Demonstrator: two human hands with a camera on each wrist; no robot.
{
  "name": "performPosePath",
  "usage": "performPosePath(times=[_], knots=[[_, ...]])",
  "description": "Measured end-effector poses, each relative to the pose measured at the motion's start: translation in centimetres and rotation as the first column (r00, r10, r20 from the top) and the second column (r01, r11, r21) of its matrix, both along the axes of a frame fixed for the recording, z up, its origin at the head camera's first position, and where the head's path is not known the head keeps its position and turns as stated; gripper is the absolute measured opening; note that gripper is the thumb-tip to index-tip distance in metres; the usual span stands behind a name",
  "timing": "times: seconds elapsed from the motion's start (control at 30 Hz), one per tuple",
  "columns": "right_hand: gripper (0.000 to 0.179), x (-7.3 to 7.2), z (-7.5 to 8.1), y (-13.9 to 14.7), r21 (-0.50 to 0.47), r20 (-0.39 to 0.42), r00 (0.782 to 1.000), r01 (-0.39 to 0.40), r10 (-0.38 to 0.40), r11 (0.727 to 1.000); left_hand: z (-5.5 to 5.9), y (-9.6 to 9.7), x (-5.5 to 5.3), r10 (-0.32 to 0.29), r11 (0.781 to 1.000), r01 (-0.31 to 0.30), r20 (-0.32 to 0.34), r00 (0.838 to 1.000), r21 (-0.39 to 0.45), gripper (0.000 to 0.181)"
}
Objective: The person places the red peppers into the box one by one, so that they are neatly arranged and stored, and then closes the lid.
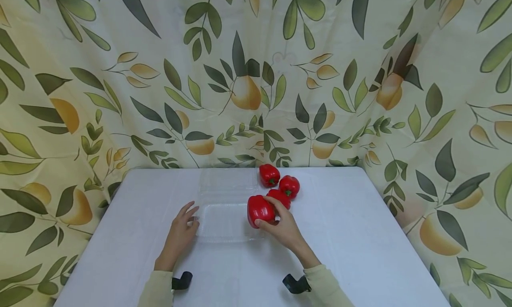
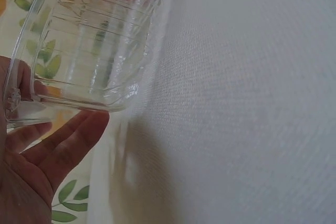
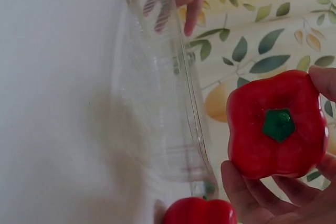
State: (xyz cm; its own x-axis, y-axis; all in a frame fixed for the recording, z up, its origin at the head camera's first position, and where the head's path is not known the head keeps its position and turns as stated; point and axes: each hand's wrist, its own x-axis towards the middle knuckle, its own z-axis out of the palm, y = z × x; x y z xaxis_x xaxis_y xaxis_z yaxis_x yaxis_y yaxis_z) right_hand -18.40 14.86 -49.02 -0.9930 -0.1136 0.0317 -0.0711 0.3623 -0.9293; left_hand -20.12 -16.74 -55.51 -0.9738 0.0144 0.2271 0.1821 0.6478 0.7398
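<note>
My right hand holds a red bell pepper over the right end of a clear plastic box. Its green stem end faces the right wrist camera, with the thumb on one side of the pepper and the fingers on the other. My left hand is at the box's left end, thumb and fingers about its rim. In the left wrist view, fingers touch the outside of the clear wall near a corner. Part of that hand shows blurred through the plastic.
Three more red peppers lie right of the box: one at the back, one beside it, one partly hidden behind the held pepper. The box's clear lid lies back. A leaf-patterned curtain hangs behind the white table.
</note>
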Motion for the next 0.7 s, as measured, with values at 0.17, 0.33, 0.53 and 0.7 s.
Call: performPosePath(times=[0.17,0.33,0.53,0.7], knots=[[0.08,-0.2,0.3,-1.1,-0.023,0.001,1.0,-0.017,0.017,1.0,0.1,0.0,0.0,0.001,1.0,-0.001,0.008,1.0,-0.006,0.04],[0.079,-0.6,0.5,-2.3,-0.052,0.014,0.999,-0.043,0.044,0.998,0.0,0.0,0.0,0.005,1.0,-0.005,0.011,1.0,-0.004,0.04],[0.08,-1.5,0.3,-3.7,-0.061,0.051,0.995,-0.087,0.09,0.994,-0.1,0.1,0.0,0.009,1.0,-0.009,0.015,1.0,-0.007,0.041],[0.079,-2.6,-0.1,-4.7,-0.053,0.107,0.985,-0.129,0.134,0.99,-0.1,0.1,-0.1,0.01,1.0,-0.01,0.017,1.0,-0.009,0.041]])
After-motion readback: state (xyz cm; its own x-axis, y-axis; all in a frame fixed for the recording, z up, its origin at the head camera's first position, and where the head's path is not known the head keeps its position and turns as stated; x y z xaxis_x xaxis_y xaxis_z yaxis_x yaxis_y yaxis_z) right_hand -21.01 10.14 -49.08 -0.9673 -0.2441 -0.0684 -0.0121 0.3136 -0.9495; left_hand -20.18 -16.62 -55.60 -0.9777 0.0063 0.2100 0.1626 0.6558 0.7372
